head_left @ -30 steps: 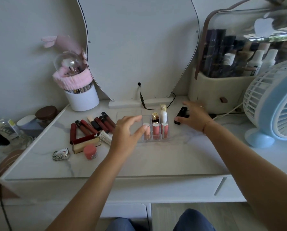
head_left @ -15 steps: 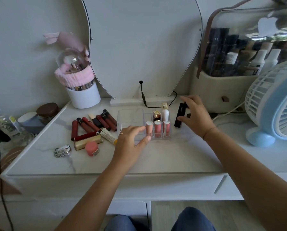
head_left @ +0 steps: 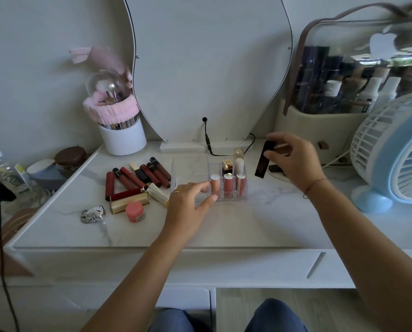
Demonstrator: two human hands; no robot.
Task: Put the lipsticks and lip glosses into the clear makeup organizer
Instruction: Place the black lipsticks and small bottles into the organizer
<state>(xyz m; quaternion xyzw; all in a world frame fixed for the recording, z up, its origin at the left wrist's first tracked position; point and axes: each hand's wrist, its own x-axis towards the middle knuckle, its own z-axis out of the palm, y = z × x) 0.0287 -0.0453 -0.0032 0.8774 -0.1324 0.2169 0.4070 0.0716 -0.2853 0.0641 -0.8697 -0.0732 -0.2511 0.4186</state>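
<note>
The clear makeup organizer (head_left: 190, 167) stands mid-table with several pink lip glosses (head_left: 228, 185), a gold lipstick and a white tube upright in its right compartments. My left hand (head_left: 190, 207) rests at its front edge, thumb and fingers around the organizer's front left part, beside the leftmost pink gloss (head_left: 215, 184). My right hand (head_left: 293, 161) holds a black lipstick tube (head_left: 263, 161) lifted and tilted, just right of the organizer. Several dark red lip glosses (head_left: 138, 178) and a gold lipstick (head_left: 130, 204) lie to the left.
A pink jar (head_left: 135, 212), a small tube (head_left: 158, 193) and a metal clip (head_left: 92, 213) lie front left. A white brush cup (head_left: 122, 137), a mirror (head_left: 205, 68), a cosmetics case (head_left: 353, 75) and a blue fan (head_left: 396, 152) ring the back and right. A black item (head_left: 275, 168) lies under my right hand.
My right hand picked the black lipstick tube up off the table and raised it upright. My left hand dropped from above the organizer to grip its front edge.
</note>
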